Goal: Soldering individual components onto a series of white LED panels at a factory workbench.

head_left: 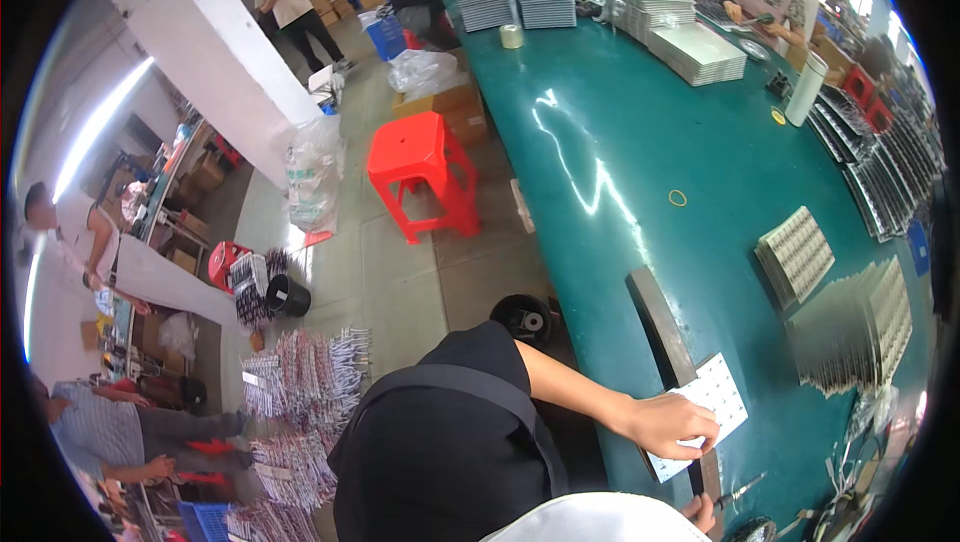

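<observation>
Fingers curled narrow, the left hand (672,426) best steadies the dotted white panel (728,395) over the dark bar (660,328); I cannot tell the grip of the right hand (702,514).

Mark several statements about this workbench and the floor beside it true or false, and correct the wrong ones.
1. The left hand is at the white board. True.
2. The stool on the floor is blue. False: the stool is red.
3. The white board lies across the dark bar. True.
4. The pale bottle lies on its side. False: the bottle stands upright on the green table.
5. The right hand is nearer the picture's lower edge than the left. True.
</observation>
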`<action>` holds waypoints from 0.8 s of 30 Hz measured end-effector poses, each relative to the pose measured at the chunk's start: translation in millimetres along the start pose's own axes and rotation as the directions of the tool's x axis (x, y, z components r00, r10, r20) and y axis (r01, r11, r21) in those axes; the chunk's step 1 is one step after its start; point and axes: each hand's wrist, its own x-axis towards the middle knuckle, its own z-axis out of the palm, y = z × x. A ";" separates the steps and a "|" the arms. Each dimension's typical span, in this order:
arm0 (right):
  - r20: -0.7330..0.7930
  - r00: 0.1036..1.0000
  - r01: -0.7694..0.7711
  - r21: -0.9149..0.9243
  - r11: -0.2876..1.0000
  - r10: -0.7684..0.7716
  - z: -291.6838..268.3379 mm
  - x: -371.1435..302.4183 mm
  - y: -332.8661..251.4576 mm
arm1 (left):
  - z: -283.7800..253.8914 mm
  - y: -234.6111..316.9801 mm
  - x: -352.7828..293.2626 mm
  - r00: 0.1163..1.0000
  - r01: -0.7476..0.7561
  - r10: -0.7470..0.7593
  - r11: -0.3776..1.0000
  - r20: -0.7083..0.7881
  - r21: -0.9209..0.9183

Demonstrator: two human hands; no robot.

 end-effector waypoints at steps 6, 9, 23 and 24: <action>-0.224 0.817 -0.445 0.343 0.827 0.532 -13.4 -21.6 -5.7 | 12.9 -11.4 -5.3 0.985 -0.170 0.164 0.969 0.046 0.182; -0.183 0.791 -0.547 0.214 0.809 0.583 -14.4 -19.5 -16.3 | 0.2 -5.5 -7.9 0.991 -0.132 0.137 0.914 0.015 0.383; -0.009 0.855 -0.415 0.588 0.695 0.518 7.8 -41.7 -22.5 | 15.4 -10.7 2.4 0.989 -0.081 0.026 0.921 0.148 0.382; 0.006 0.846 -0.435 0.587 0.683 0.533 7.9 -40.2 -23.2 | 16.8 -10.6 3.7 0.988 -0.081 0.024 0.922 0.155 0.377</action>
